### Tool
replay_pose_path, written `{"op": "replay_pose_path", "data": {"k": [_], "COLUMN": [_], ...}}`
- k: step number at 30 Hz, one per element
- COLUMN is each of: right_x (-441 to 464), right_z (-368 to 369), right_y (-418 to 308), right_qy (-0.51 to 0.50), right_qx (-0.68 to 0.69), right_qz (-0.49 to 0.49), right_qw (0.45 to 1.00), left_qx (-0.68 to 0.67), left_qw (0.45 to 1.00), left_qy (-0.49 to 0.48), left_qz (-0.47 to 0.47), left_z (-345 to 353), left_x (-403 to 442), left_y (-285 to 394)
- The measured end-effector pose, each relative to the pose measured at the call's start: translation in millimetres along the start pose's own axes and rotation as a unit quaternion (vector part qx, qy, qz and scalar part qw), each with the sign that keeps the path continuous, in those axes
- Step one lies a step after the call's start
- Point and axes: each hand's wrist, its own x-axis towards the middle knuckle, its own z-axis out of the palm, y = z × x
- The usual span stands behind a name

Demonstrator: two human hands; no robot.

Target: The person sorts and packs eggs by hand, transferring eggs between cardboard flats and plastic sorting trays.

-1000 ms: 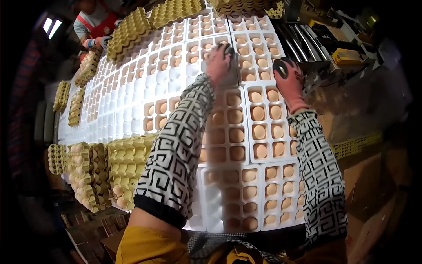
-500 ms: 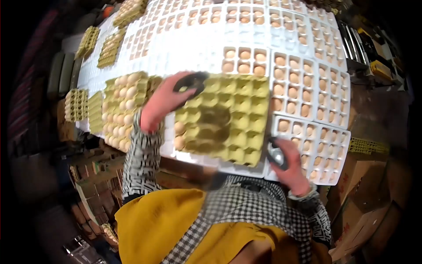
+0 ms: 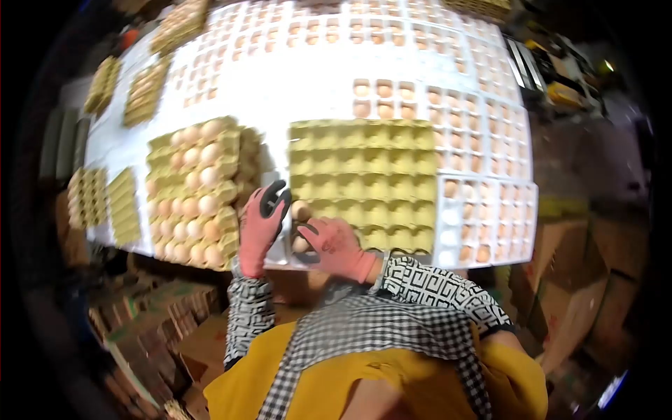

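A yellow egg tray (image 3: 378, 178) lies on the white trays, mostly empty, with two eggs at its lower left. My right hand (image 3: 339, 246), in a pink glove with dark fingertips, reaches over that corner. Its fingers close around the lower egg (image 3: 301, 244), while the upper egg (image 3: 301, 209) sits just above them. Left of the tray is my left hand (image 3: 261, 222), gloved alike, its fingers curved and apart with nothing visible between them. Beyond it stands a stack of yellow trays filled with eggs (image 3: 185, 229).
White compartment trays (image 3: 528, 150) with eggs run along the right and back. Smaller stacks of egg trays (image 3: 87, 198) stand at the left edge. Cardboard boxes (image 3: 143, 329) are below the table at the left, with more boxes (image 3: 574, 280) at the right.
The yellow tray now rests flat on the white trays. My right hand has swung left from its right side to the lower-left eggs. My left hand has moved down beside the tray.
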Motion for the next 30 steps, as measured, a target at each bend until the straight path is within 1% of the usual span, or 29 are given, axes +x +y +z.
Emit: {"op": "replay_pose_path", "data": {"k": [1, 2, 3, 5, 7, 9, 11, 12, 13, 15, 16, 17, 19, 20, 21, 23, 24, 25, 26, 27, 29, 30], "right_x": [-10, -18, -34, -80, -135, -173, -186, -199, -204, -200, -206, -212, -227, -240, -256, -269, -269, -266, -265, -274, -270, -260], "right_z": [-16, -48, -80, -116, -135, -137, -141, -136, -130, -147, -155, -163, -180, -179, -176, -185, -192, -200, -204, -191, -180, -171], "right_y": [-1, -4, -3, 17, 75, 119, 135, 156, 164, 155, 146, 136, 126, 127, 133, 122, 113, 104, 99, 107, 108, 110], "right_qy": [0.042, 0.034, 0.029, 0.114, 0.185, 0.324, 0.236, 0.128, 0.081, 0.127, 0.189, 0.249, 0.301, 0.323, 0.336, 0.301, 0.287, 0.275, 0.259, 0.271, 0.234, 0.160], "right_qx": [0.106, 0.211, 0.318, 0.461, 0.315, 0.290, 0.141, 0.002, -0.091, 0.003, 0.057, 0.122, 0.187, 0.205, 0.180, 0.182, 0.184, 0.185, 0.186, 0.182, 0.125, 0.116], "right_qz": [0.058, 0.130, 0.196, 0.303, 0.400, 0.396, 0.398, 0.346, 0.329, 0.322, 0.323, 0.354, 0.396, 0.413, 0.388, 0.402, 0.395, 0.385, 0.375, 0.355, 0.344, 0.357], "right_qw": [0.992, 0.968, 0.927, 0.826, 0.841, 0.809, 0.875, 0.930, 0.937, 0.938, 0.925, 0.893, 0.847, 0.826, 0.839, 0.845, 0.853, 0.861, 0.871, 0.876, 0.901, 0.913], "left_qx": [0.085, 0.124, 0.165, 0.240, 0.242, 0.258, 0.297, 0.298, 0.297, 0.256, 0.217, 0.132, 0.038, 0.132, 0.108, 0.224, 0.260, 0.296, 0.302, 0.232, 0.096, 0.066], "left_qw": [0.993, 0.985, 0.971, 0.955, 0.955, 0.952, 0.944, 0.946, 0.949, 0.959, 0.967, 0.979, 0.978, 0.944, 0.922, 0.862, 0.845, 0.826, 0.837, 0.846, 0.843, 0.847], "left_qy": [-0.082, -0.112, -0.137, -0.133, -0.120, -0.119, -0.093, -0.079, -0.065, 0.005, -0.003, -0.053, -0.151, -0.200, -0.237, -0.279, -0.270, -0.260, -0.283, -0.269, -0.238, -0.213], "left_qz": [-0.021, 0.046, 0.109, 0.113, 0.123, 0.113, 0.113, 0.100, 0.086, 0.120, 0.136, 0.145, 0.141, 0.229, 0.287, 0.359, 0.382, 0.404, 0.357, 0.397, 0.473, 0.483], "left_z": [-1, 3, 7, 13, 14, 16, 23, 26, 26, 30, 39, 57, 117, 151, 192, 262, 294, 305, 309, 307, 271, 248], "left_x": [2, 0, -6, -9, -11, -11, -13, -17, -21, -41, -50, -58, -86, -90, -93, -94, -91, -85, -89, -93, -104, -111], "left_y": [5, 1, -3, -7, 0, 2, 6, 13, 22, 59, 87, 108, 136, 146, 137, 129, 107, 113, 116, 116, 135, 139]}}
